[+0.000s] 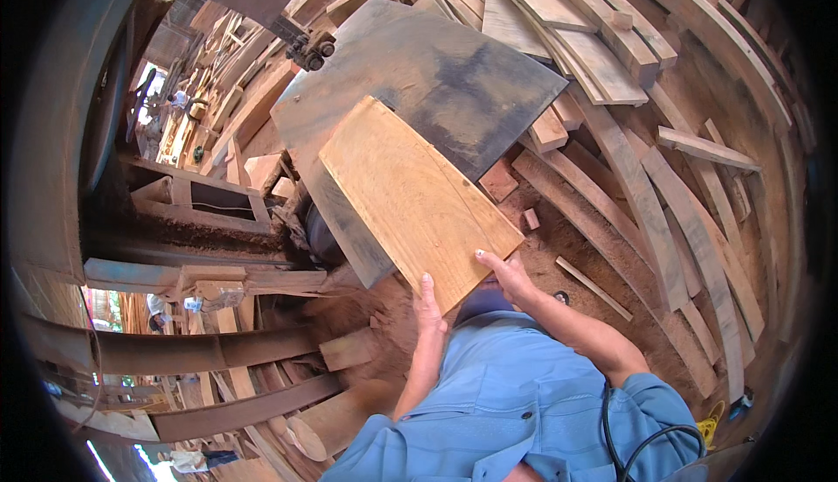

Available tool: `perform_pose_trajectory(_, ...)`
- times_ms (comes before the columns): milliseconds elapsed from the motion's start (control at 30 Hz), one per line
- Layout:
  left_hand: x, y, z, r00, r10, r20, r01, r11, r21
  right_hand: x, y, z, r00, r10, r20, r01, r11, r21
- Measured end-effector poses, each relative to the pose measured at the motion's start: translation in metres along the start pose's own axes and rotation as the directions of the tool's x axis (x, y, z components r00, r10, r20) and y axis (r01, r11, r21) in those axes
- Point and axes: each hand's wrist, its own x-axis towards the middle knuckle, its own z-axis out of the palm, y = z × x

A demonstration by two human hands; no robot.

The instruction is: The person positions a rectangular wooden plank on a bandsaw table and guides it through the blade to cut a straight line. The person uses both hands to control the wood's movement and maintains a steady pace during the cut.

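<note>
A flat, light-brown wooden board [410, 194] lies on the dark metal machine table [471, 98], its near end sticking out over the edge towards me. My left hand [429, 309] grips the board's near left corner, thumb on the upper face. At the near right corner my right hand [511, 278] holds it too, with the thumb on top; the other fingers are mostly hidden beneath. A pencil-thin dark line runs along the board's right side. Past the board's far end, a saw guide with small rollers [312, 48] hangs above the table's left edge.
Stacked planks [602, 45] lie beyond the table and curve down the right side. A loose stick [594, 288] and sawdust cover the floor on the right. Rusty steel beams [218, 349] and a log [336, 421] are at the left. Distant people [161, 314] stand among timber.
</note>
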Motion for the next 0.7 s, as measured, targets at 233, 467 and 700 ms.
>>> perform_pose_trajectory(233,0.003,-0.004,-0.002,1.0,0.008,0.017,-0.008,1.0,-0.008,-0.004,-0.009,0.001,1.0,-0.005,0.006,0.005,1.0,0.006)
perform_pose_trajectory(467,0.002,-0.002,0.0,1.0,0.013,0.027,-0.013,1.0,0.004,-0.003,-0.011,0.0,1.0,-0.007,0.02,0.007,1.0,0.02)
perform_pose_trajectory(700,0.0,0.002,0.005,0.999,-0.025,0.028,0.027,0.998,-0.05,0.0,-0.009,0.0,1.0,-0.01,-0.002,0.01,0.999,0.04)
